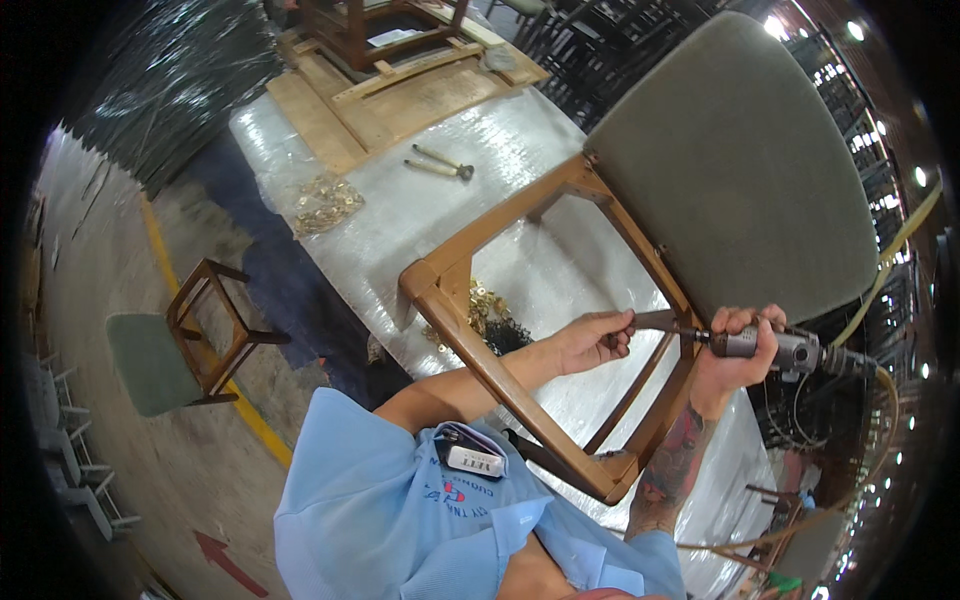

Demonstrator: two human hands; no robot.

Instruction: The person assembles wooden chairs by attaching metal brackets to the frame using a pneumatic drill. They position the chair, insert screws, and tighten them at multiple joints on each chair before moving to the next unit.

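Observation:
A wooden chair frame (515,390) without a seat lies tilted on the table in front of me, its grey-green padded backrest (740,170) toward the far right. My right hand (742,350) is wrapped round a metal power screwdriver (800,352) with a hose at its rear. The tool points left, across the frame's rail by the backrest. Inside the frame opening, my left hand (592,342) has thumb and fingers pinched together near the driver's tip. Whatever it pinches is too small to make out. Gold-coloured hardware (486,300) and black screws (508,336) lie in a heap below the frame.
Film covers the table (400,225). On it lie pliers (440,163), a bag of washers (325,203) and wooden boards (410,100) under another chair frame (350,35). A padded chair (150,360) is on the floor at left. A yellowish hose (885,270) hangs at right.

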